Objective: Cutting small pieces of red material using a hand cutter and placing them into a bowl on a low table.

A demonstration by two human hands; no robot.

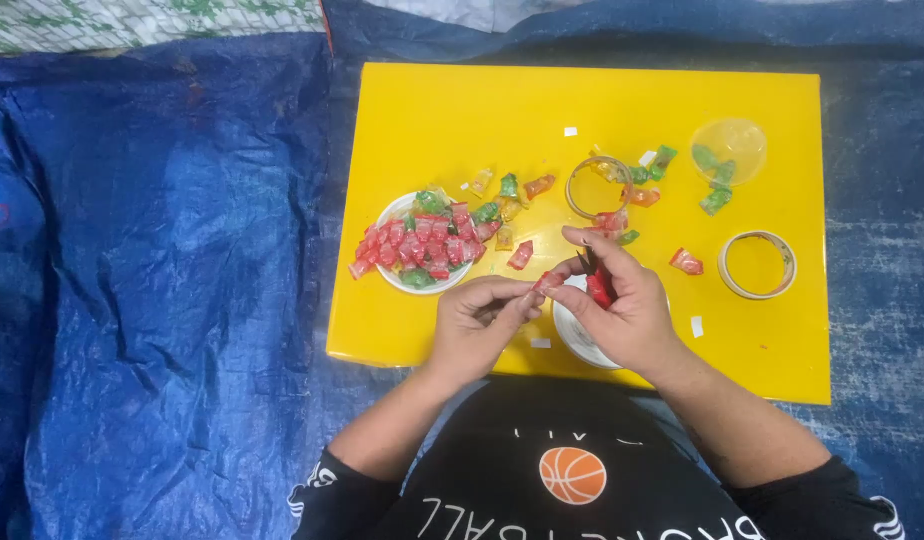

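Candies [422,245] heaped in plate [390,212] on board [462,110]; tape rolls [757,264] right.

Low yellow rectangular surface [582,100], glossy, set at centre right. Around it on all sides, crinkled blue tarpaulin [162,300] spread over the floor, creased and folded at left. At top left, patterned green-and-white cloth [132,20] along the tarpaulin edge. Even, diffuse lighting; soft reflections on the yellow top.

2 hands [479,322] [622,300], 1 yellow board [502,110], 2 white bowls [387,215] [572,340], 2 tape rolls [599,186] [757,264], 1 clear lid [729,150] counted; wrapped sweets [422,243] approx 40, exact no. can't be told
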